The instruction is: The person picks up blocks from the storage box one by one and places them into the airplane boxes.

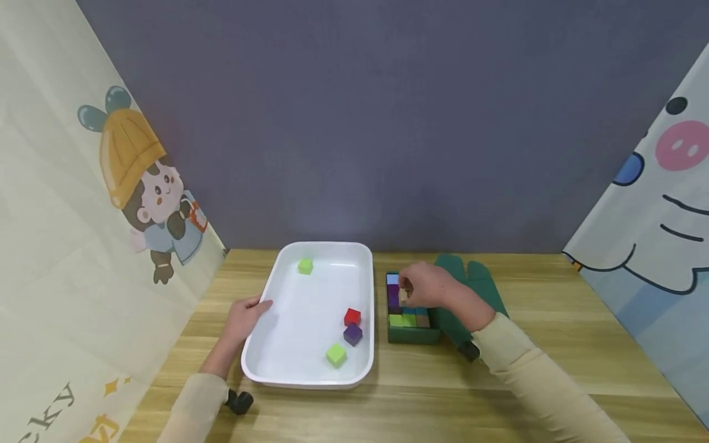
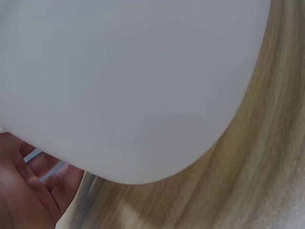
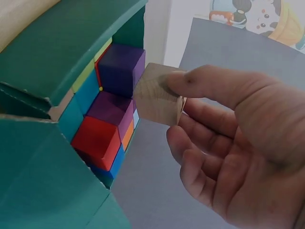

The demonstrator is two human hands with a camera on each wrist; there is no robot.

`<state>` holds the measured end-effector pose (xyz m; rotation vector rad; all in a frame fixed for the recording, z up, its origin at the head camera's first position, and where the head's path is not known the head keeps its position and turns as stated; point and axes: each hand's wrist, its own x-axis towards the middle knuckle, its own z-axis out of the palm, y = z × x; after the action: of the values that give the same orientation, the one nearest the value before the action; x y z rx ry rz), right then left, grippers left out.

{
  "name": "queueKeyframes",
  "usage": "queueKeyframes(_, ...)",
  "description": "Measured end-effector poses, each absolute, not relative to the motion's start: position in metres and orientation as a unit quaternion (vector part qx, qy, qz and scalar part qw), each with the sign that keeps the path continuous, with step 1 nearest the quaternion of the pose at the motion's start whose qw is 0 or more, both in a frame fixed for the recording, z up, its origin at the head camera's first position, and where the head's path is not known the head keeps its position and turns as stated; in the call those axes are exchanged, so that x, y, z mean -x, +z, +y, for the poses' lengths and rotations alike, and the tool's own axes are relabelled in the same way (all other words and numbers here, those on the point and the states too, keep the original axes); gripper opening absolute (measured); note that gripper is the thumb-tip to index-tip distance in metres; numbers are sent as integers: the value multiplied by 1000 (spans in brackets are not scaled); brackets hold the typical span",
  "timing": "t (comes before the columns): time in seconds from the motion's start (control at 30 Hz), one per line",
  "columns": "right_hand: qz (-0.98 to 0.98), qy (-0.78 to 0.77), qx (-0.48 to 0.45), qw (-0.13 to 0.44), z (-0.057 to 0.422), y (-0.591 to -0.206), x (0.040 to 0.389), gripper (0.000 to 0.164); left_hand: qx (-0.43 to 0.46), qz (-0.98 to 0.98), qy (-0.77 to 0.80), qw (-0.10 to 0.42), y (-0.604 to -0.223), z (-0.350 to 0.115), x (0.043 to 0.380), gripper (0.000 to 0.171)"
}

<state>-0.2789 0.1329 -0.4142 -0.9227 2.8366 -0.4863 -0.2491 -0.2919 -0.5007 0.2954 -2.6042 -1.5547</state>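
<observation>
At the left long side of a white tray [image 1: 310, 301], my left hand [image 1: 244, 317] holds the rim, thumb over the inside and fingers beneath. The left wrist view shows the fingers curled under the tray's wall [image 2: 143, 95]. My right hand [image 1: 429, 284] pinches a plain wooden cube [image 3: 157, 93] between thumb and fingers. That cube is over a green box [image 1: 414, 335] of coloured cubes, right beside a purple cube [image 3: 121, 69]. In the tray lie a red cube [image 1: 352, 317], a dark purple cube [image 1: 352, 334] and two light green cubes, one near [image 1: 335, 355] and one far [image 1: 305, 266].
The green box's opened lid flaps [image 1: 487, 286] spread to the right, partly under my right forearm. A wooden table [image 1: 421, 394] carries everything. A dark grey panel [image 1: 354, 123] stands behind it, with cartoon-printed curtains [image 1: 55, 215] at the sides.
</observation>
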Motion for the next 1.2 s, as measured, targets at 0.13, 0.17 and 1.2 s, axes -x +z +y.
queueKeyframes(0.13, 939, -156, 302, 59, 136, -419, 282, 15, -98, -851, -514, 45, -501, -292, 249, 45)
queueKeyframes(0.17, 939, -155, 301, 59, 137, -420, 283, 15, -99, -851, -514, 46, -501, -292, 249, 45)
queueKeyframes(1.2, 946, -143, 285, 57, 135, -451, 292, 14, -100, -852, -512, 41, -499, -291, 245, 46)
